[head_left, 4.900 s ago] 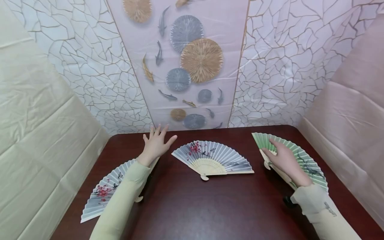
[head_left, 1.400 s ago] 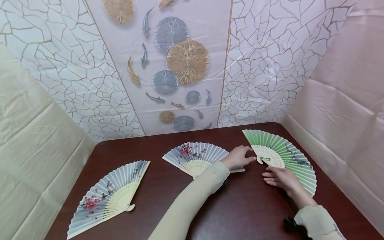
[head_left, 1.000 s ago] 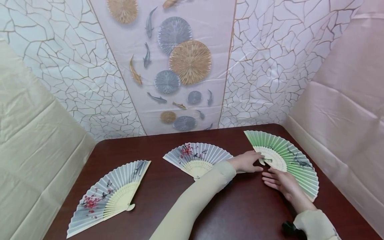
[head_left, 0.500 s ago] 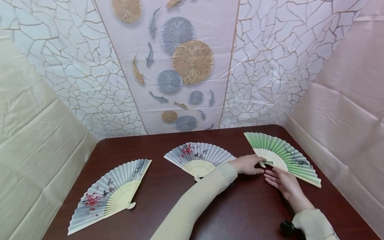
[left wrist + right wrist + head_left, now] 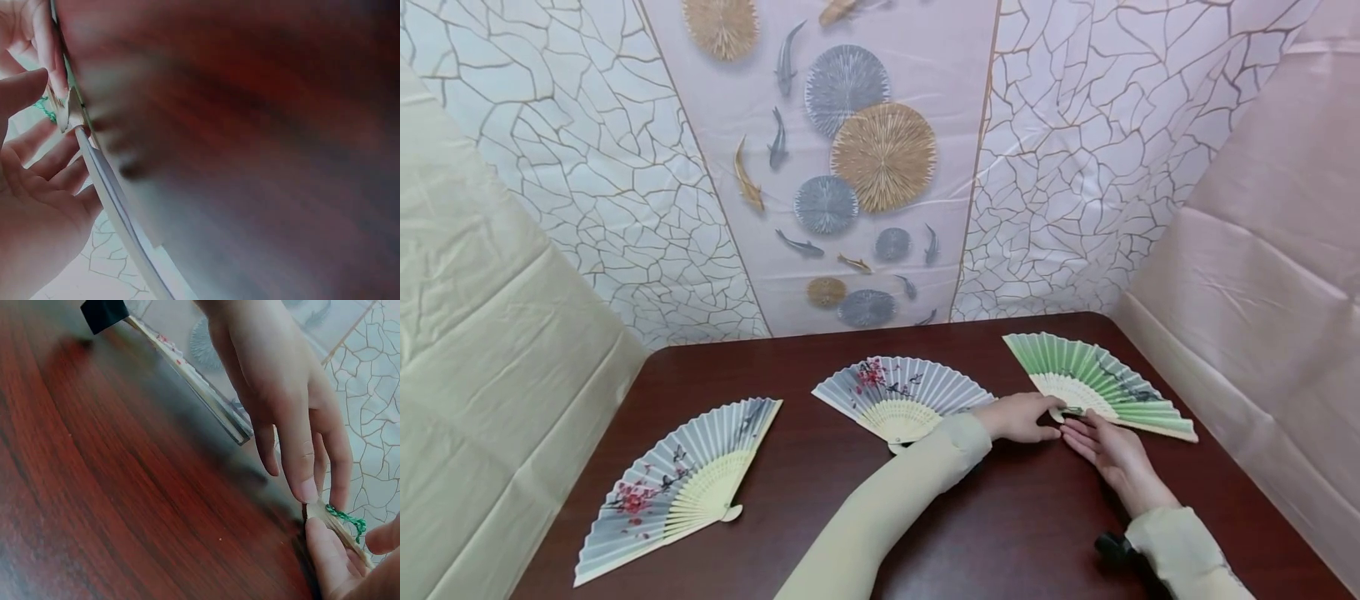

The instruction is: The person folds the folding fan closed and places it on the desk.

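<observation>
A green folding fan [image 5: 1067,362], spread open, lies at the table's far right. My left hand [image 5: 1022,417] reaches across to its pivot end, holding it by the fingertips. In the right wrist view, fingers of this left hand [image 5: 281,387] lie at both sides of the pivot near a green cord [image 5: 350,519]. My right hand [image 5: 1120,458], palm partly up, holds the fan's lower edge beside the pivot. The left wrist view shows the fan [image 5: 119,206] nearly edge-on. A grey folding fan [image 5: 895,400] lies spread in the middle, partly under my left forearm.
Another grey folding fan [image 5: 692,475] with red blossoms lies spread at the table's left. The dark red table [image 5: 985,533] ends at a patterned cloth backdrop [image 5: 880,225], with pale cloth [image 5: 527,375] on both sides.
My left hand came from the left fan, across the middle one, to the green fan. My right hand moved from the green fan's top to its lower edge. That fan's lower edge has swung upward.
</observation>
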`<control>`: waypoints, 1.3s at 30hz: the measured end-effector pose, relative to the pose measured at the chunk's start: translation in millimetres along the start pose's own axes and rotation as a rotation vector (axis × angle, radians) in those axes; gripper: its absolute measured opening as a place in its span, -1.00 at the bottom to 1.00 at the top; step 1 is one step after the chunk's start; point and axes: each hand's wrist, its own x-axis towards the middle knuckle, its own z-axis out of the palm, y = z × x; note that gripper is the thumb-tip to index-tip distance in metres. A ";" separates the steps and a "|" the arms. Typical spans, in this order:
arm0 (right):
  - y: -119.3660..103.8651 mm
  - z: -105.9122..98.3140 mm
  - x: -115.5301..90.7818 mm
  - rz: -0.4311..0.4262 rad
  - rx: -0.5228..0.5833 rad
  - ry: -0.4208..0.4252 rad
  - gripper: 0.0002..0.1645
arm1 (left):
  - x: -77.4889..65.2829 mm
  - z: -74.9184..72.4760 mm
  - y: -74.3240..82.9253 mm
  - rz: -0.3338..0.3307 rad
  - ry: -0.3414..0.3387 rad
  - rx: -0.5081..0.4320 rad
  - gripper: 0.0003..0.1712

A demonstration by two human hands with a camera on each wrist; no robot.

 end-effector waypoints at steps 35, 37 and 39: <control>-17.2 85.9 -5.2 -0.540 -0.100 0.273 -0.83 | -1.1 -11.3 -13.8 -0.191 0.903 -1.761 -0.63; -20.2 92.4 -6.6 -0.576 -0.054 0.265 -0.84 | -4.2 -20.4 -13.4 -0.143 0.937 -1.837 -0.57; -23.2 98.8 -8.3 -0.607 -0.008 0.252 -0.84 | -8.5 -29.7 -12.6 -0.094 0.956 -1.890 -0.56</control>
